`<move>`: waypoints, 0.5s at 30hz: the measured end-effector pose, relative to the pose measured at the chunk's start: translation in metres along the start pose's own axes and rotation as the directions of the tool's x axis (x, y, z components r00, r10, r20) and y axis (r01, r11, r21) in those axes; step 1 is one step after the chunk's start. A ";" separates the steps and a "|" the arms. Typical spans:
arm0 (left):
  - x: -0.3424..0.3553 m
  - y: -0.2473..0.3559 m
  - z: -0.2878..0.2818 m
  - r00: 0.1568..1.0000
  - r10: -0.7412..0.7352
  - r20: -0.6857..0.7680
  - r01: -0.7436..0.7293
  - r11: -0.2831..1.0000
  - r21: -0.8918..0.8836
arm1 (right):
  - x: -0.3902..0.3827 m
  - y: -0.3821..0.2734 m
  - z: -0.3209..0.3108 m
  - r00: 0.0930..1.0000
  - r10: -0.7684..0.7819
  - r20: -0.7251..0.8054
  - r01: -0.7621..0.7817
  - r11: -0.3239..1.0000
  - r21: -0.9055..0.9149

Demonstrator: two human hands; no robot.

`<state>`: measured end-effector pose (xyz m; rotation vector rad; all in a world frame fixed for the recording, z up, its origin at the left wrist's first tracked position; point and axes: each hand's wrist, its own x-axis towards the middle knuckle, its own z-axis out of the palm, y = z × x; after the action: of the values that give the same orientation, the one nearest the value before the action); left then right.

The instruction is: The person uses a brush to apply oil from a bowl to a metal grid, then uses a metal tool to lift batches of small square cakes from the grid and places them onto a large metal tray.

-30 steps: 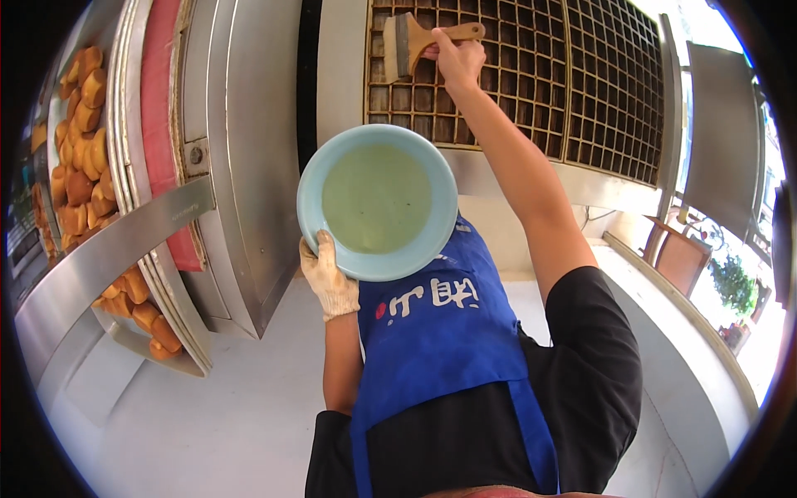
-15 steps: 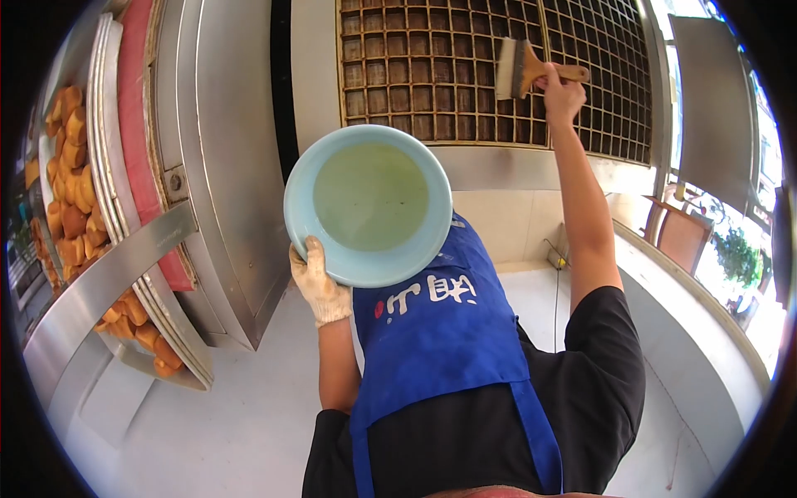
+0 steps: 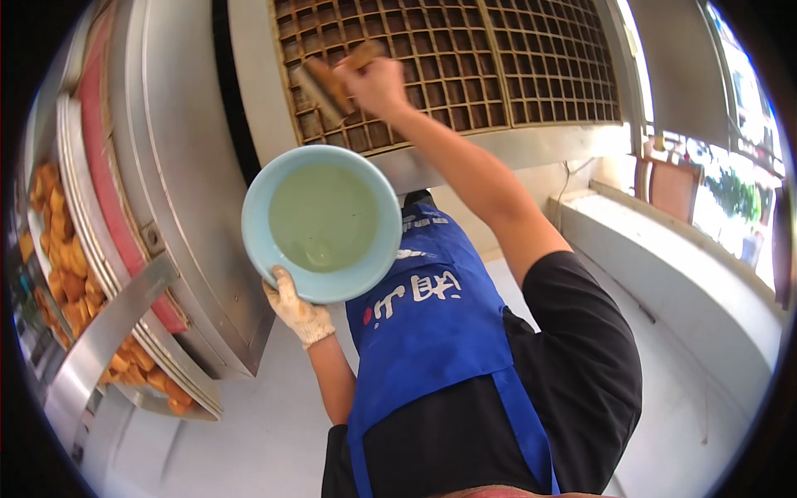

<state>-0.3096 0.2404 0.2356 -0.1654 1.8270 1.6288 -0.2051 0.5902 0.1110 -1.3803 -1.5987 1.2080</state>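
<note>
My left hand (image 3: 296, 311), in a pale knit glove, grips the rim of a light blue bowl (image 3: 378, 249) at its near left side. Thin yellowish-green liquid (image 3: 322, 212) lies in the bowl, with a few dark specks. My bare right hand (image 3: 378, 87) is closed round the wooden handle of a wide flat brush (image 3: 325, 90), slightly blurred. The brush is over the left part of a brown mould tray (image 3: 432, 66) divided into many square cells. Its pale bristles point to the lower left; whether they touch the grid cannot be made out.
To the left stands a steel cabinet (image 3: 178, 183) with a steel bar (image 3: 112, 332). Beyond it, trays hold golden-brown baked pieces (image 3: 66, 257). A second grid panel (image 3: 556, 58) adjoins on the right, beside a white ledge (image 3: 664, 257) and an upright grey panel (image 3: 677, 66).
My right hand has swung the brush from the grid's right side to its left. The view has shifted, and the bowl sits a little further left and lower in it, still held.
</note>
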 end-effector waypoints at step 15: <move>-0.010 0.003 0.032 0.998 -0.047 0.035 0.048 0.999 -0.025 | -0.035 0.104 -0.248 0.917 -0.076 -0.393 -0.071 0.935 -0.347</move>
<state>-0.2913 0.2668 0.2443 -0.1892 1.7636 1.6134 0.0653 0.6073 0.0963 -1.7201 -1.5603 0.5866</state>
